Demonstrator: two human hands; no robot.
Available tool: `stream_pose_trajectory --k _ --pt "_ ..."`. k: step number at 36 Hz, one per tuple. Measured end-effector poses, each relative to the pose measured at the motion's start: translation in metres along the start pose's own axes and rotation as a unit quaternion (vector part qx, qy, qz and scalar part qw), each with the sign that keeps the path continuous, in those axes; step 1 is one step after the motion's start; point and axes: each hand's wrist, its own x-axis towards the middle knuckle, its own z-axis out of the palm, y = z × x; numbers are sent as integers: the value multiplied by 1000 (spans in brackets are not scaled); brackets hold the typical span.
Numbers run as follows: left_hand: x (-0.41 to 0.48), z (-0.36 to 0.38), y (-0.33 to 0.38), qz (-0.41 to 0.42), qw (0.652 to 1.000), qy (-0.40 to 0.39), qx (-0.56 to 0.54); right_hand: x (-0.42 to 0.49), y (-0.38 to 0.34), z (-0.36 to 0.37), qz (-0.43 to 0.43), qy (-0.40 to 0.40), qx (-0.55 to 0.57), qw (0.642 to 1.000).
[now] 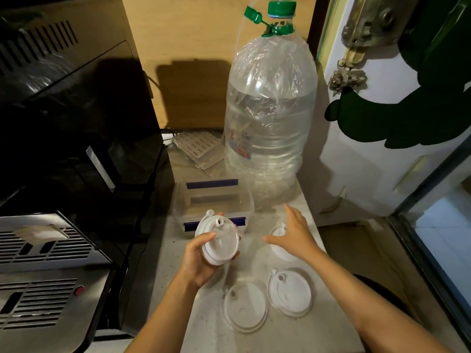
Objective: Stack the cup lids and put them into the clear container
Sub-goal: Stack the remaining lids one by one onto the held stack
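Two loose lids (245, 305) (290, 291) flat on desk (211, 327), third (280, 247) under right hand (295, 231), fingers apart. Clear container (214, 200) open behind. Left hand (201, 261) fingers clamped on lid stack (218, 240).

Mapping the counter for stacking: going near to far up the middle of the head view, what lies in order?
Loose lids → held lids in the left hand → clear container → water bottle.
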Motion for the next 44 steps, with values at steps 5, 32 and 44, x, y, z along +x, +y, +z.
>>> stream_pose_trajectory --k 5,32,44 --pt "1 2 0 -2 1000 1 7 4 35 10 68 -13 -56 996" --pt "7 4 8 -1 1000 -7 10 23 29 1 88 78 -76 990" --pt "19 18 6 18 1000 -21 -2 -21 -68 -32 -58 86 74 992"
